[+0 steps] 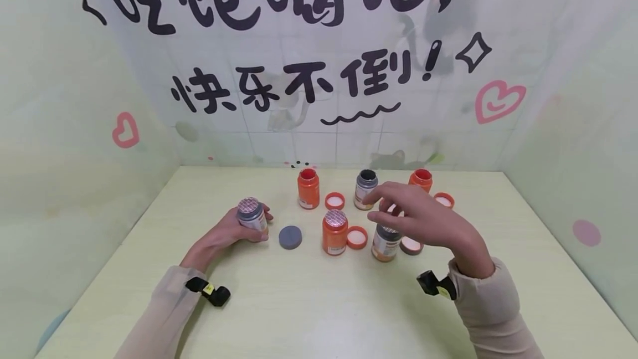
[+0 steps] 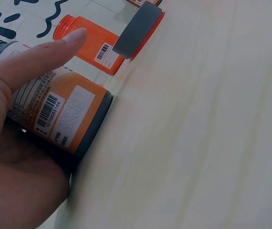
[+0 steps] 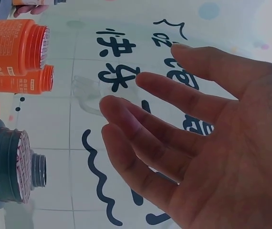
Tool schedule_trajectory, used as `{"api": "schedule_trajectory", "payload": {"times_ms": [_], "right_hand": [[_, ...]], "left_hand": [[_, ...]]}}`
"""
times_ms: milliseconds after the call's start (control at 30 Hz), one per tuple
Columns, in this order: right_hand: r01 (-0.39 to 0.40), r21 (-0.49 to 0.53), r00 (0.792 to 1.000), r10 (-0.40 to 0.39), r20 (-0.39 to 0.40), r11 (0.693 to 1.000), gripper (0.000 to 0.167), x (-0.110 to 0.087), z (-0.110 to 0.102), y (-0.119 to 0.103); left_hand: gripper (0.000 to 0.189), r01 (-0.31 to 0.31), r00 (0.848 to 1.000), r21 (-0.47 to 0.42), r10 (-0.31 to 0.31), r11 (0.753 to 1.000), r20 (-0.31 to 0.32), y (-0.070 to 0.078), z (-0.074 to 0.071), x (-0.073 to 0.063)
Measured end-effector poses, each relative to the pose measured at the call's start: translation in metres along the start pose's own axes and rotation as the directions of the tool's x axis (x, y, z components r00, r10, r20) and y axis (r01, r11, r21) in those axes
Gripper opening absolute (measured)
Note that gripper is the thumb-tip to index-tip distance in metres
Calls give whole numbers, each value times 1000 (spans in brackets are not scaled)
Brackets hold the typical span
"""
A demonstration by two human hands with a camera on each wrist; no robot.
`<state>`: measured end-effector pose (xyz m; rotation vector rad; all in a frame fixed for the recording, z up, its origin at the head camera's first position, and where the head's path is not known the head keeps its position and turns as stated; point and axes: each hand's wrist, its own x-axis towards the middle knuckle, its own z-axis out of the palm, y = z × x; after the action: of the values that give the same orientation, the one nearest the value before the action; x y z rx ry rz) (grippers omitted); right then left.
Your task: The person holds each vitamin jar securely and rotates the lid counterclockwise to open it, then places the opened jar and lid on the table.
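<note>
My left hand (image 1: 228,235) holds a grey bottle (image 1: 253,217) at the left, thumb in front and fingers behind it. A patterned foil seal covers this bottle's mouth. Up close in the left wrist view, the bottle (image 2: 62,112) shows an orange-and-white label with a barcode. A grey cap (image 1: 290,237) lies just right of it. My right hand (image 1: 423,215) hovers above a second foil-sealed grey bottle (image 1: 386,245), which it partly covers in the head view. Nothing is held by the right hand (image 3: 222,138); its fingers are loosely bent and spread in the right wrist view.
A foil-sealed orange bottle (image 1: 335,235) stands mid-table beside an orange cap (image 1: 356,237). Behind are an uncapped orange bottle (image 1: 308,193), an uncapped grey bottle (image 1: 366,184) and another uncapped orange one (image 1: 421,179). More caps lie upturned, including a dark one (image 1: 411,245).
</note>
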<state>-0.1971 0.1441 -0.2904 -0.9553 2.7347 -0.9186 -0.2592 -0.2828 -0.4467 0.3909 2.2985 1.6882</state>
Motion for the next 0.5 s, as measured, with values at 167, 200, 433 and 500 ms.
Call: {"api": "schedule_trajectory", "payload": {"times_ms": [167,200,433,500], "right_hand": [[15,-19,1000,-15,3,1000,30,0,1,-1],[22,-23,1000,-22,2,999,29,0,1,-1],[20,-24,1000,-19,17,1000,29,-2,4,-2],[8,-19,1000,-8,19,1000,29,-3,3,-2]], "left_hand": [[70,-3,1000,-15,3,1000,1,3,0,1],[70,-6,1000,-19,6,1000,1,3,0,1],[69,-8,1000,-26,8,1000,4,2,1,-2],[69,-2,1000,-24,2,1000,5,1,1,-4]]}}
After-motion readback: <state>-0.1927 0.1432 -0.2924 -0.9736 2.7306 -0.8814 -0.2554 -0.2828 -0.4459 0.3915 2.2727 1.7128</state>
